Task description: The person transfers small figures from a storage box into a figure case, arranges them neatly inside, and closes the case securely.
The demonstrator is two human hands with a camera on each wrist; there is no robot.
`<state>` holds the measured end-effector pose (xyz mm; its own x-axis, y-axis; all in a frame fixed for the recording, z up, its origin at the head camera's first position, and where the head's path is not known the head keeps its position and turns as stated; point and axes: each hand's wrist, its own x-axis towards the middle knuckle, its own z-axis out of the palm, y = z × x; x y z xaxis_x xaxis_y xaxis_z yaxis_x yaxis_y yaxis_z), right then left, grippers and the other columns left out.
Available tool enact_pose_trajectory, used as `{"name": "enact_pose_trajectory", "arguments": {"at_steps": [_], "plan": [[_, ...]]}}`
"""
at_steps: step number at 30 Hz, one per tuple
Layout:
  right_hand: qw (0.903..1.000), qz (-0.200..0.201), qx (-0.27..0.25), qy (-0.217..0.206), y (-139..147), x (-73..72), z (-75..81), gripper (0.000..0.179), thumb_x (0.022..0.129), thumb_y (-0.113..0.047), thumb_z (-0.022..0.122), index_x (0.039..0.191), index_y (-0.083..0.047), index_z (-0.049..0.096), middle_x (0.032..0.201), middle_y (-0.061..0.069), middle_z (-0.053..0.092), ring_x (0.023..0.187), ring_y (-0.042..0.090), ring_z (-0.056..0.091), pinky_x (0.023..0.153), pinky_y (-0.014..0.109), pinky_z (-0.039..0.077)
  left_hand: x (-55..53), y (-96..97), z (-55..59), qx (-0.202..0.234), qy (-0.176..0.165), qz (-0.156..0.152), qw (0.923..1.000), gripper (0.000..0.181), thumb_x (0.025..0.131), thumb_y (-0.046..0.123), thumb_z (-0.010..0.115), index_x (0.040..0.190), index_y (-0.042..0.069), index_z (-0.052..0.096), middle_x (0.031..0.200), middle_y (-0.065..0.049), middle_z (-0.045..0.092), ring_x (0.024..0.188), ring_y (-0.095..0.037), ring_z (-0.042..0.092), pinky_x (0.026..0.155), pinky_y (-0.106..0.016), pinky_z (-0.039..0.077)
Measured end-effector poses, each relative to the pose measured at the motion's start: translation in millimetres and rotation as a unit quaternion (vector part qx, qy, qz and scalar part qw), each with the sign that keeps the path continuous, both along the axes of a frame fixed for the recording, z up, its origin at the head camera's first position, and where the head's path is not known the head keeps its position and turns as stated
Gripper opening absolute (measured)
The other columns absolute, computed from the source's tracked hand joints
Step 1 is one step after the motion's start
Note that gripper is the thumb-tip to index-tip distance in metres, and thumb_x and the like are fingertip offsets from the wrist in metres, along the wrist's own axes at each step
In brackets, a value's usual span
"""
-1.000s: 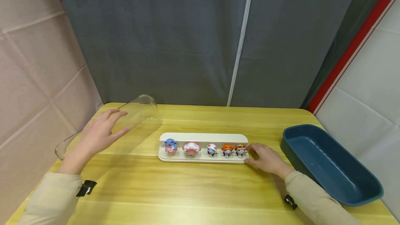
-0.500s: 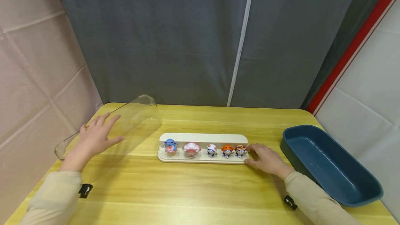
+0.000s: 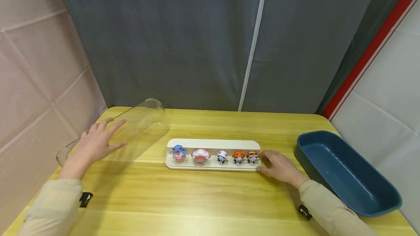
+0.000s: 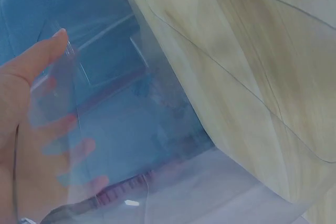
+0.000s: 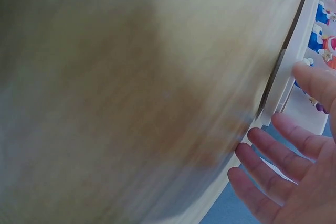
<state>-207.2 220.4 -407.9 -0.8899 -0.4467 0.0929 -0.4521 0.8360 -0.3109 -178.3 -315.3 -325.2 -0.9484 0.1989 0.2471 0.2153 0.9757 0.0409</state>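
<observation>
A clear plastic cover (image 3: 144, 126) stands slantwise on the left of the table. My left hand (image 3: 95, 145) is beside it with fingers spread, and some of its fingers show through the clear plastic (image 4: 136, 108) in the left wrist view. Whether it touches the cover, I cannot tell. In the middle lies a white display base (image 3: 210, 144) with a raised back ledge, bearing a row of several small figurines (image 3: 201, 156). My right hand (image 3: 280, 166) rests at the base's right end, its thumb by the front corner, fingers (image 5: 283, 153) fairly straight.
A dark blue deep tray (image 3: 344, 174) stands at the right, close by my right forearm. The wooden table (image 3: 197, 199) ends at a grey curtain (image 3: 180, 46) behind, with pale cloth walls on both sides.
My left hand has shifted slightly left, its fingers spreading along the cover. The cover, the display base and my right hand stay where they were.
</observation>
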Motion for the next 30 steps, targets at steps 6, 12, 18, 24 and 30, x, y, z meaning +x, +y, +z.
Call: {"name": "enact_pose_trajectory", "arguments": {"at_steps": [6, 12, 18, 24, 30], "plan": [[1.0000, 0.004, -0.001, 0.005, 0.3, -0.4, 1.1, 0.040, 0.076, -0.040, 0.066, 0.103, -0.010, 0.058, 0.103, 0.007, 0.058, 0.097, 0.028, 0.053, 0.080, 0.046, 0.042, -0.4, -2.6, 1.9, -0.001, 0.007, -0.008, 0.9999, 0.071, 0.077, 0.048, 0.061, 0.136, 0.022, 0.032, 0.129, -0.024, 0.029, 0.099, -0.050, 0.034, 0.060, -0.058, 0.032], [1.0000, 0.005, -0.002, 0.006, 0.3, -0.3, 0.4, 0.039, 0.076, -0.039, 0.066, 0.103, -0.011, 0.058, 0.102, 0.006, 0.058, 0.096, 0.027, 0.053, 0.079, 0.045, 0.043, 0.5, -3.0, 3.4, 0.004, 0.019, -0.016, 0.9997, 0.070, 0.074, 0.043, 0.067, 0.133, 0.019, 0.037, 0.127, -0.024, 0.031, 0.094, -0.048, 0.037, 0.057, -0.054, 0.034], [1.0000, 0.004, -0.001, 0.006, 0.5, 0.4, 0.3, 0.040, 0.076, -0.038, 0.066, 0.103, -0.010, 0.058, 0.103, 0.007, 0.058, 0.097, 0.028, 0.053, 0.080, 0.045, 0.042, 0.5, -4.3, 2.8, 0.020, 0.021, -0.028, 0.9992, 0.069, 0.074, 0.042, 0.067, 0.133, 0.017, 0.039, 0.126, -0.025, 0.032, 0.092, -0.047, 0.037, 0.057, -0.053, 0.033], [1.0000, 0.003, 0.000, 0.005, 1.5, 0.4, -0.8, 0.040, 0.076, -0.039, 0.066, 0.104, -0.010, 0.058, 0.104, 0.007, 0.058, 0.098, 0.028, 0.053, 0.080, 0.046, 0.042, -1.4, -4.4, 4.7, 0.023, 0.024, -0.041, 0.9986, 0.071, 0.073, 0.043, 0.068, 0.132, 0.016, 0.040, 0.124, -0.026, 0.033, 0.091, -0.048, 0.038, 0.057, -0.052, 0.033], [1.0000, 0.004, -0.002, 0.008, 0.8, 0.5, -1.4, 0.042, 0.076, -0.040, 0.066, 0.104, -0.010, 0.058, 0.104, 0.007, 0.058, 0.098, 0.027, 0.053, 0.081, 0.045, 0.042, -1.8, -2.3, 20.8, 0.041, 0.023, -0.060, 0.9971, 0.072, 0.073, 0.041, 0.069, 0.133, 0.015, 0.039, 0.126, -0.025, 0.032, 0.094, -0.049, 0.035, 0.060, -0.052, 0.030]]}}
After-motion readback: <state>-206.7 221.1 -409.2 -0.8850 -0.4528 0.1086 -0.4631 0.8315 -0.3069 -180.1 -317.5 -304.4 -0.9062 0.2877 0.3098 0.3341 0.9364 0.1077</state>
